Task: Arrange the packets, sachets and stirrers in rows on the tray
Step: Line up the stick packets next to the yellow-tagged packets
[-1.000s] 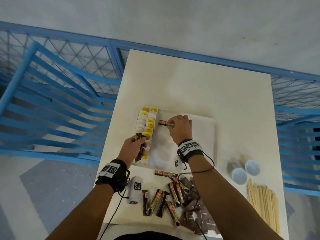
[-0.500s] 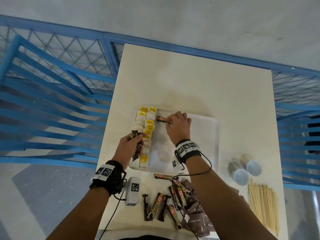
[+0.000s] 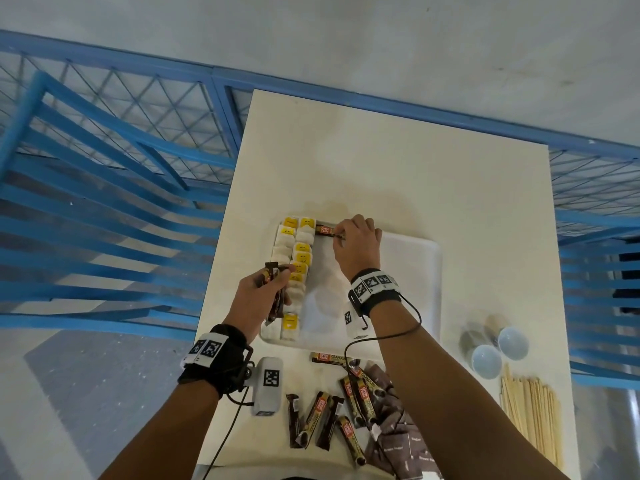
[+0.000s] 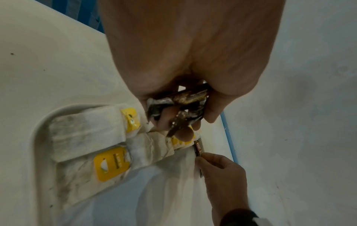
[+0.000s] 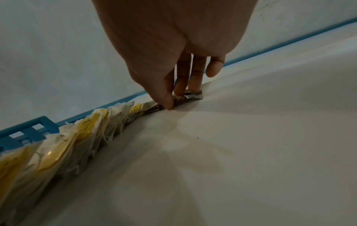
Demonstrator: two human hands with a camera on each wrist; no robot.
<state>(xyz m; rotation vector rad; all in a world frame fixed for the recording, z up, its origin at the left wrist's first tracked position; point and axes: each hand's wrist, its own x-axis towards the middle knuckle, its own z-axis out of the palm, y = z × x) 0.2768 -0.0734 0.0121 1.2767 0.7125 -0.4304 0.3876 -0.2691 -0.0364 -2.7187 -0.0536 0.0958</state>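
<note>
A white tray (image 3: 420, 271) lies mid-table with two columns of white tea bags with yellow tags (image 3: 300, 261) along its left side. My right hand (image 3: 356, 242) pinches a brown coffee stick sachet (image 3: 325, 230) and holds it flat on the tray floor at the far edge, beside the top tea bags; the wrist view shows thumb and fingers on that sachet (image 5: 186, 97). My left hand (image 3: 258, 296) hovers over the tray's left rim and grips a small bundle of coffee sachets (image 3: 275, 292), also visible as sachets (image 4: 183, 105).
Loose coffee sachets (image 3: 332, 420) and dark brown packets (image 3: 401, 441) lie at the table's near edge. Wooden stirrers (image 3: 530, 417) lie at near right beside two small white cups (image 3: 498, 351). A blue metal frame (image 3: 114, 188) flanks the table.
My right hand carried its sachet further up the tray and set it down at the far edge. The left hand stayed over the left rim with its bundle.
</note>
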